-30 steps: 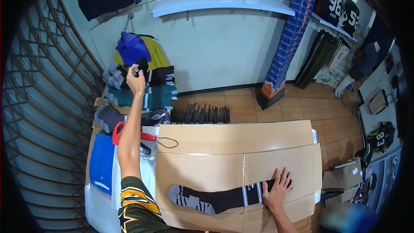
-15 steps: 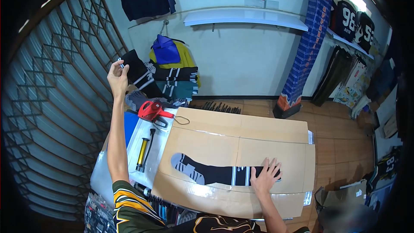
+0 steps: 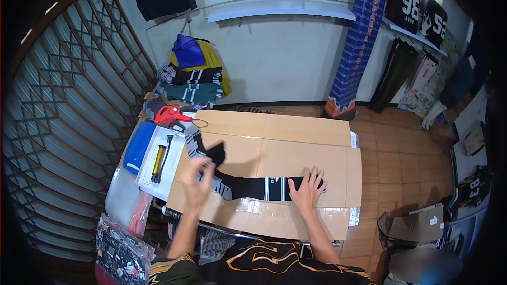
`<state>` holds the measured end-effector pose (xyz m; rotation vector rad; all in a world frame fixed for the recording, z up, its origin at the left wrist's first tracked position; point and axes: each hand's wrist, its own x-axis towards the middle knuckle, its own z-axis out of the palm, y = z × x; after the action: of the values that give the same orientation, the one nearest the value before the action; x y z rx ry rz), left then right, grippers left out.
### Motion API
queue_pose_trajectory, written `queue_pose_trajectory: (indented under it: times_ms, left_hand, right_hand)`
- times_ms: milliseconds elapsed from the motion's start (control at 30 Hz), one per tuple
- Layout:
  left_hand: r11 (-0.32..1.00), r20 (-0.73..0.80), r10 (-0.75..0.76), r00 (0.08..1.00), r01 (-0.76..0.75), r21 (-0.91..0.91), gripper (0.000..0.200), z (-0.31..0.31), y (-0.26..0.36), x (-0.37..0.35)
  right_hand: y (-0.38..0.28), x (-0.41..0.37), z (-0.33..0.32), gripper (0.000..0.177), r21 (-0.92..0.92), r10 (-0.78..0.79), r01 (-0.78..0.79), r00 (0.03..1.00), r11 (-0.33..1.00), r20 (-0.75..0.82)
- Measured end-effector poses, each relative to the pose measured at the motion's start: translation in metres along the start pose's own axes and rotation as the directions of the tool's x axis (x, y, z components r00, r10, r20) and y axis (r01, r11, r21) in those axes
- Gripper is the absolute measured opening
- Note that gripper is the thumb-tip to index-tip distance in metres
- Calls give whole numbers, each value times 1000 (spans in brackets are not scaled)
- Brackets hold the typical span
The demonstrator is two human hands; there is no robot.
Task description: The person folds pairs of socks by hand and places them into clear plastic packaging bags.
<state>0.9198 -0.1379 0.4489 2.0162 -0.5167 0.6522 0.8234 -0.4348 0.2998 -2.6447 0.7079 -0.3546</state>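
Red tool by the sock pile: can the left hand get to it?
Probably yes. The red tool lies uncovered, with nothing between it and the left hand. But that hand seems to hold a sock, so its grip is busy.

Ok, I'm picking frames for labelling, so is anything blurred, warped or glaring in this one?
Head view: the left hand and the second sock it holds are motion-blurred; the right hand, flat on the laid-out sock, is sharp; fisheye bends the window grille and blackens the corners; tape on the cardboard glares.
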Motion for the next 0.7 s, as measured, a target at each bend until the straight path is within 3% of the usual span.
queue_pose_trajectory:
  times_ms: [33, 100, 167, 200, 233, 267, 333, 367, 400, 433, 467, 533, 600, 633, 700]
  left_hand:
    - [992, 82, -100, 992, 106, -74, 17, 19, 13, -21]
    - [965, 294, -138, 946, 196, -177, 18, 47, 45, -47]
    - [945, 542, 75, 837, 115, -307, 24, 69, 41, -70]
    - [942, 617, 52, 785, 167, -291, 23, 72, 41, -77]
    - [942, 613, 52, 789, 166, -293, 23, 74, 36, -78]
    - [951, 556, 12, 831, 163, -263, 23, 76, 30, -75]
    - [975, 419, -46, 907, 133, -180, 21, 75, 4, -67]
    - [957, 338, -170, 926, 236, -166, 20, 70, -5, -60]
    - [979, 223, -164, 961, 187, -84, 21, 66, -21, -53]
    - [960, 154, -264, 952, 275, -55, 23, 60, -35, -46]
    - [976, 40, -219, 975, 219, 8, 25, 59, -66, -46]
    - [965, -55, -180, 982, 187, 182, 37, 45, -104, -37]
    - [820, -175, -368, 913, 407, 402, 55, 41, -139, -39]
    - [753, -203, -372, 906, 423, 505, 63, 40, -160, -43]
    - [714, -166, -449, 878, 464, 524, 70, 36, -188, -47]
  right_hand:
    - [5, -2, -1, 78, -5, 5, -5, 1000, 1000, 0]
    - [13, -1, 0, 74, 132, -32, 32, 999, 991, -7]
    - [14, -1, -7, 67, 199, -29, 39, 998, 979, -50]
    - [14, -4, -11, 62, 257, -34, 59, 994, 965, -100]
    - [15, -6, -15, 57, 313, -38, 84, 988, 946, -150]
    - [15, -8, -17, 57, 313, -43, 89, 988, 946, -151]
    - [13, -15, -21, 49, 403, -95, 214, 951, 890, -295]
    - [9, -19, -27, 49, 405, -94, 213, 951, 889, -294]
    - [3, -25, -34, 51, 418, -100, 183, 972, 890, -213]
    - [-2, -30, -36, 52, 428, -103, 149, 986, 891, -129]
    - [-4, -35, -32, 57, 455, -100, 149, 986, 878, -130]
    - [-15, -43, -39, 63, 401, -126, 144, 990, 905, -70]
    - [-16, -47, -36, 65, 377, -129, 127, 991, 917, -19]
    - [-13, -48, -25, 67, 349, -150, 145, 989, 926, -11]
    - [-11, -48, -20, 70, 322, -165, 142, 985, 936, 44]
